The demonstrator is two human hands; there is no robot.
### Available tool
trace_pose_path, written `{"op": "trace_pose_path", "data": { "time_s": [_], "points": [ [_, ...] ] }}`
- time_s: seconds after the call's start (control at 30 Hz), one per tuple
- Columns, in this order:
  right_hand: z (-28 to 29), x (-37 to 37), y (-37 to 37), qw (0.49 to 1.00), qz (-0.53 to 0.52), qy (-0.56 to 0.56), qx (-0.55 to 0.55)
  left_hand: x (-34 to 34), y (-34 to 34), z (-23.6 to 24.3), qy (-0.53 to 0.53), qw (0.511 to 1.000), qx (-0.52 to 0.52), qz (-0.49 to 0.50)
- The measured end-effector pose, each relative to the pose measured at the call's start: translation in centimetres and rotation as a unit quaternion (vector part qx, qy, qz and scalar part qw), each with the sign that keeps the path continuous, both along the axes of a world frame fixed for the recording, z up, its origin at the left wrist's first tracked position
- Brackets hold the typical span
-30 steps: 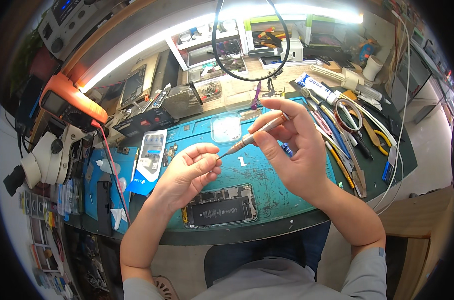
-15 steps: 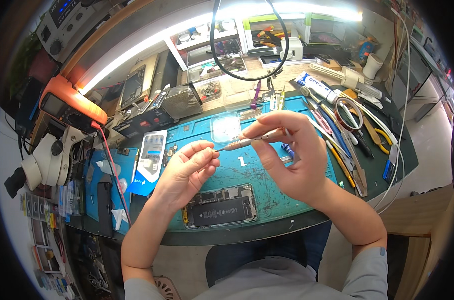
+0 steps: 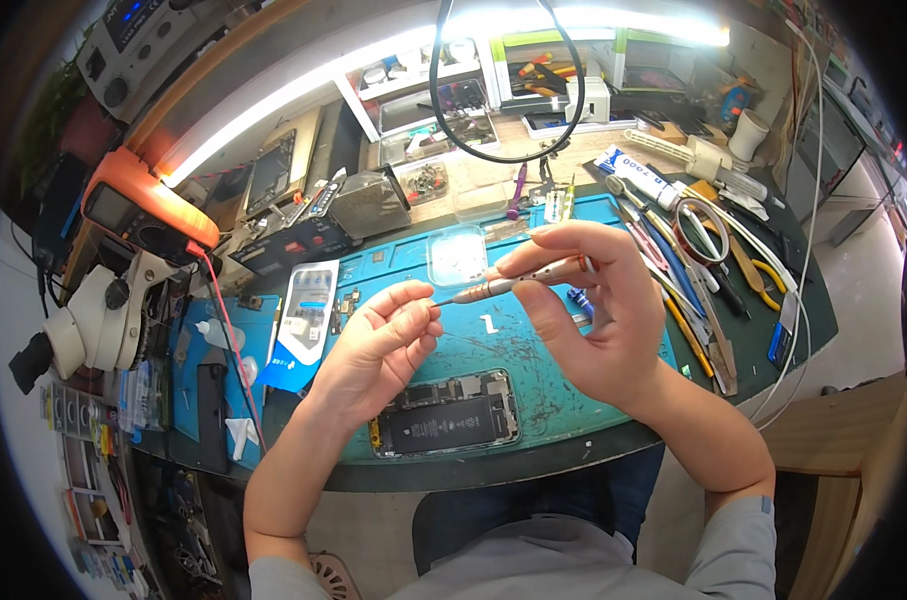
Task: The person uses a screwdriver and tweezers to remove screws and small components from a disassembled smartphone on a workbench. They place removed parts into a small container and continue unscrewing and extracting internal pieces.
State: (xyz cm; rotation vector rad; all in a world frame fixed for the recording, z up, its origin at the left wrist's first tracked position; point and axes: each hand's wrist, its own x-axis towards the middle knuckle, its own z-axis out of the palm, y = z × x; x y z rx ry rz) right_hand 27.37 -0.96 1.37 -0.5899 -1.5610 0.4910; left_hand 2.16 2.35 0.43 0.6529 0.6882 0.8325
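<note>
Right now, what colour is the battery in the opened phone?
The battery is black with paler markings; it shows best in the head view.

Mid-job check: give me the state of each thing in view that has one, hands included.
Screwdriver: held slanted, tip lower, above the mat
Right hand: closed on the screwdriver's handle
Left hand: fingertips pinched at the screwdriver's tip; anything between them too small to tell
Phone: opened, battery exposed
Mat: scratched
Light strip: lit
Multimeter: tilted, red lead attached; on or off, cannot tell
</note>
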Motion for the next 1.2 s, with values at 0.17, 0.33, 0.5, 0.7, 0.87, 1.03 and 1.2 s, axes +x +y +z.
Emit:
{"op": "trace_pose_path", "data": {
  "time_s": [0.17, 0.33, 0.5, 0.7, 0.87, 1.03, 1.2],
  "points": [
    [-0.1, -0.4, 0.2, 0.999, -0.011, 0.046, 0.019, -0.4, 0.1, -0.2, -0.025, 0.999, -0.012, -0.017],
    [-0.1, -0.4, 0.2, 0.999, -0.012, 0.044, 0.022, -0.2, 0.1, -0.1, -0.03, 0.999, -0.008, -0.017],
    [-0.1, -0.2, 0.2, 0.999, -0.006, 0.038, 0.016, -0.1, 0.1, 0.1, -0.028, 0.999, -0.012, -0.017],
    [0.0, -0.2, 0.0, 1.0, -0.002, 0.022, 0.006, 0.2, -0.1, 0.6, -0.006, 1.0, 0.001, -0.001],
    [0.2, 0.3, 0.1, 0.999, 0.006, -0.034, 0.001, -0.3, 0.2, 0.1, 0.06, 0.997, 0.051, -0.004],
    [0.0, 0.5, 0.2, 0.998, -0.004, -0.054, 0.014, 0.4, 0.1, 0.3, 0.097, 0.993, 0.067, 0.001],
    [-0.2, 0.4, 0.4, 0.996, -0.024, -0.083, 0.022, 0.5, -0.2, 0.4, 0.115, 0.99, 0.08, 0.008]
  ]
}}
